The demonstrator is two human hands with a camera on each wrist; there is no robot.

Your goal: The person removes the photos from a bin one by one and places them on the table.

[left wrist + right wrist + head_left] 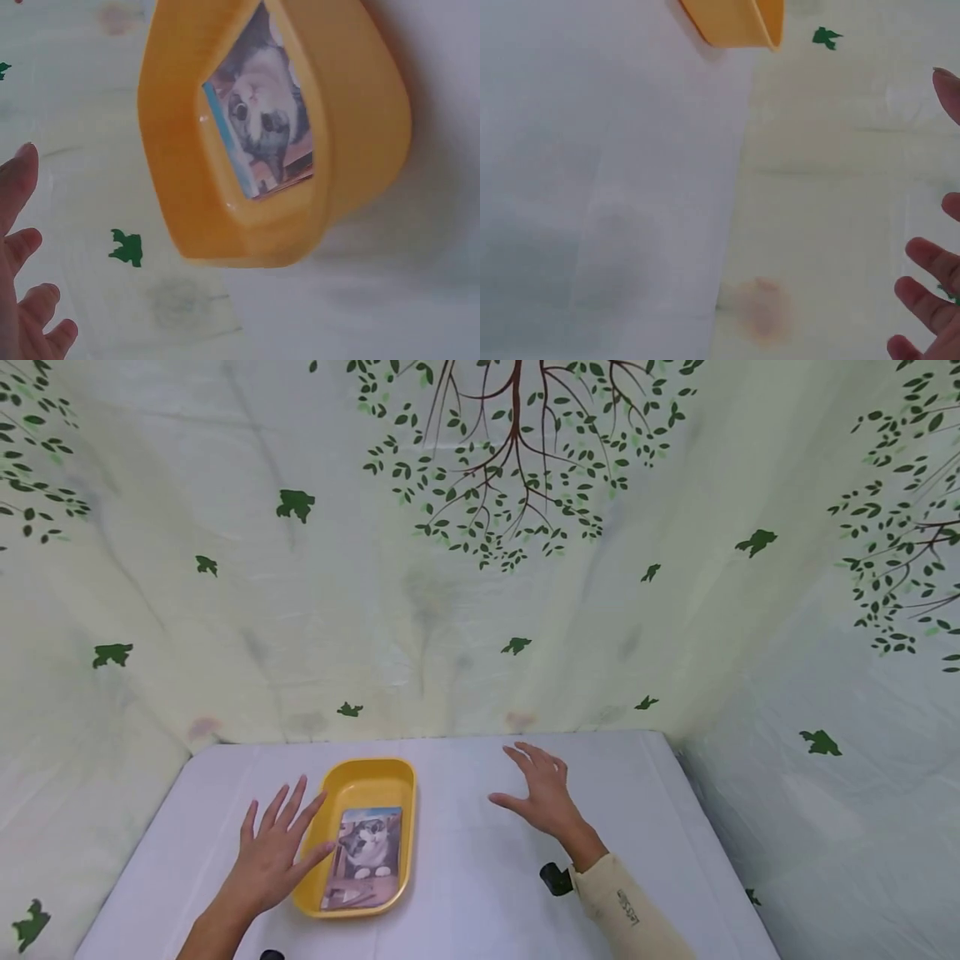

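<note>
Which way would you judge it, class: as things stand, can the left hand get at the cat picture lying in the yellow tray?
Probably yes. The left hand is open right beside the yellow tray, the cat picture lies uncovered inside, and only the tray's low rim stands between them.

Both hands flat, fingers spread, palms down: L hand (272, 852) low, R hand (543, 793) fwd, sleeve on forearm.

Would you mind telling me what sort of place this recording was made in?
Probably a staged recording booth, not a lived-in room: a white-covered table enclosed by a tree-printed backdrop, with only a yellow tray holding a cat picture.
</note>
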